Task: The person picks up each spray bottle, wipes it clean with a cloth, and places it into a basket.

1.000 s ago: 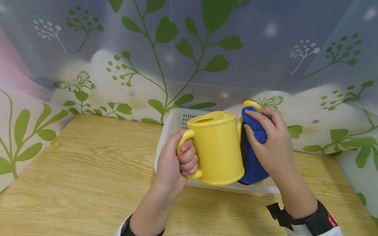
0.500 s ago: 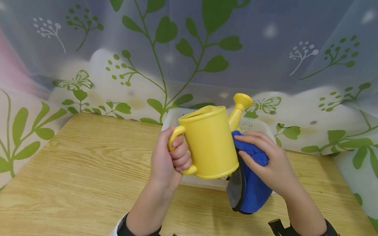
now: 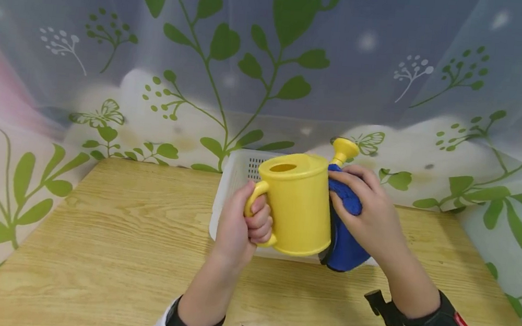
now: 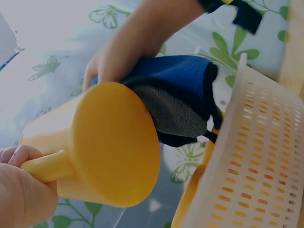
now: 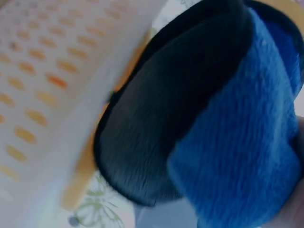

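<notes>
Above wooden table, left hand grips yellow watering can; right hand presses blue cloth.

I see a wooden table with a pale, streaked grain; a small glare of light sits on its near edge. A sheer curtain printed with green leaves, stems and butterflies hangs right behind the table's far edge and wraps round its left and right sides. Above the table the curtain looks grey-blue; nearer the tabletop it turns cream, and to the left of the table a pink patch shows through it. From my seat the light looks soft and even across the table.
</notes>
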The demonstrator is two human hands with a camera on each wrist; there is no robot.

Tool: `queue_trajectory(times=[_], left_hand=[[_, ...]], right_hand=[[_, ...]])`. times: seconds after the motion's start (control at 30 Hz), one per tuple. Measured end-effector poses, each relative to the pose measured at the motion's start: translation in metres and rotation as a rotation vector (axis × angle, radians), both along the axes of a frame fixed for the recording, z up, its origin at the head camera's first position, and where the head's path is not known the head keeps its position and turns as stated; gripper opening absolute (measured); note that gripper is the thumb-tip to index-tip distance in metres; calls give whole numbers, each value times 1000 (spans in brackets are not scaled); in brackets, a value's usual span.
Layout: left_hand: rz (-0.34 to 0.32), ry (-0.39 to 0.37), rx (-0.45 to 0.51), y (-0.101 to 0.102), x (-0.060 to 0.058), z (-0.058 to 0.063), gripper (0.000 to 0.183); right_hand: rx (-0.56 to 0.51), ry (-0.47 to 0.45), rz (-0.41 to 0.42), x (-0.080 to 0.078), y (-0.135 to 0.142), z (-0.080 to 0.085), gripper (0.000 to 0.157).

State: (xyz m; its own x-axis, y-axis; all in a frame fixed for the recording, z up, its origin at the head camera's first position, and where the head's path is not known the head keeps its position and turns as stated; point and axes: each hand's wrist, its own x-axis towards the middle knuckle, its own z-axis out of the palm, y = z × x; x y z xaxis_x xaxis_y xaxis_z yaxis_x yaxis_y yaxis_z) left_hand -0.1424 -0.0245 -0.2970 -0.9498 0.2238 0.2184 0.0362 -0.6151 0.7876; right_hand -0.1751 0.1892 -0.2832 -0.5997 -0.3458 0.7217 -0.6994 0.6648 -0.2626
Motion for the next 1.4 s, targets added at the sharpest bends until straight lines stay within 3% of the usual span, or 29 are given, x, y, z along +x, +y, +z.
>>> queue_trajectory(times=[0.17,0.27,0.5,0.67,0.83,0.97,1.1,1.23,1.4], left_hand=[[30,22,-40,7,2,-2,39],[11,15,-28,11,1,-2,39],[27,6,-14,9,0,0,40],[34,4,14,5,1,3,40],[120,-15,63,5,1,2,39],[195,-54,89,4,1,0,39],[249,-67,87,3,-1,-3,39],[341,-25,-21,2,-4,-6,41],[541,108,-345,0,-8,-12,36]], right_hand=[[72,83,-161,-9,2,11,33],[72,77,-199,-9,6,13,33],[104,12,-45,-2,7,13,37],[54,-33,14,5,7,8,38],[9,-139,60,10,9,-3,37],[78,-242,55,15,11,-11,34],[202,-247,37,18,16,-11,33],[193,-192,-16,20,19,-6,34],[148,-173,-52,23,18,-2,35]])
